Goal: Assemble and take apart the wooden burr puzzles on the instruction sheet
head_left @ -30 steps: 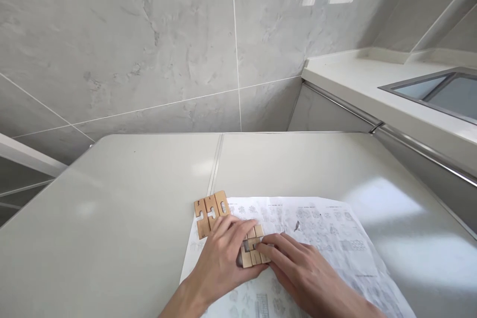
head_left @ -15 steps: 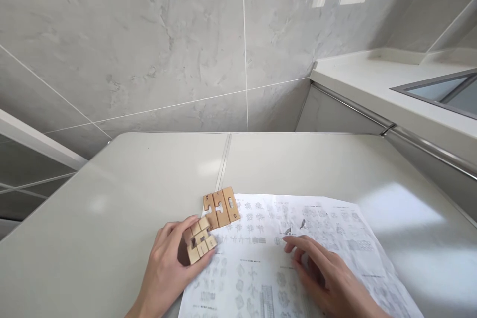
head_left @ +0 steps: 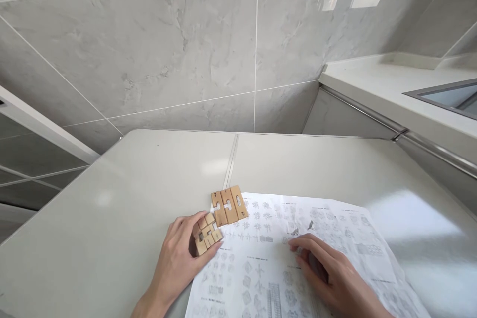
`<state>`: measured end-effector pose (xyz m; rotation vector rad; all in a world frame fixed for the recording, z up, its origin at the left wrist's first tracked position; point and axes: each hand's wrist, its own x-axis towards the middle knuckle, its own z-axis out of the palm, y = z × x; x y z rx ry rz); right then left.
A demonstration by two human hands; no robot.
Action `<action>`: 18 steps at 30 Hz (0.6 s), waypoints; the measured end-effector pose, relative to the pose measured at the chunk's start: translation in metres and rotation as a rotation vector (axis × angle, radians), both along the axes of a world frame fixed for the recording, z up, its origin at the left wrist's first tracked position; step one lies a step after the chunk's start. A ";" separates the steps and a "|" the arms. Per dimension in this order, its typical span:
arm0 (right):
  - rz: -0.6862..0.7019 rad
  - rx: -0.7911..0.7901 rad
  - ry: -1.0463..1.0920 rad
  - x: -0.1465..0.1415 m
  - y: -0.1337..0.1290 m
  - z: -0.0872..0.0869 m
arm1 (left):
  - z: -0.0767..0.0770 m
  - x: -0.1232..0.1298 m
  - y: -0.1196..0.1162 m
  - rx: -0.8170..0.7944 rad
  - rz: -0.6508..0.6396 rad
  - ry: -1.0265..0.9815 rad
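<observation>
My left hand (head_left: 179, 253) is closed round a small group of light wooden blocks (head_left: 207, 233), held between thumb and fingers at the left edge of a printed sheet (head_left: 257, 258). Just beyond these blocks lie flat wooden pieces (head_left: 229, 205) side by side, with cut-out slots and small marks, partly over the sheet's upper left corner. My right hand (head_left: 324, 273) rests on the sheet with its fingers bent and apart, and nothing shows in it. Rows of small grey figures cover the sheet.
The pale table (head_left: 167, 174) has a seam running across it. A grey tiled wall (head_left: 179, 49) rises behind. At the right stands a white counter (head_left: 372, 74) with a metal-framed opening.
The whole view has shifted a little, so things appear slightly further right. The held blocks look slightly turned in my left hand. My right hand stays over the same part of the sheet.
</observation>
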<state>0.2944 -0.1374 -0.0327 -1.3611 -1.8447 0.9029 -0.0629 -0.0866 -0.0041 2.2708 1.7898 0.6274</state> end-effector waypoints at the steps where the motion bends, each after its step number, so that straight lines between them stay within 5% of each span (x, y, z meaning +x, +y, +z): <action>1: -0.010 0.006 0.001 0.000 0.000 0.000 | 0.000 0.001 0.000 -0.017 -0.003 -0.008; 10: -0.050 -0.001 0.045 -0.004 -0.003 -0.002 | 0.001 -0.012 0.005 -0.095 0.085 -0.295; 18: -0.047 -0.011 0.051 -0.003 -0.004 -0.001 | 0.005 -0.019 0.050 -0.156 0.158 -0.417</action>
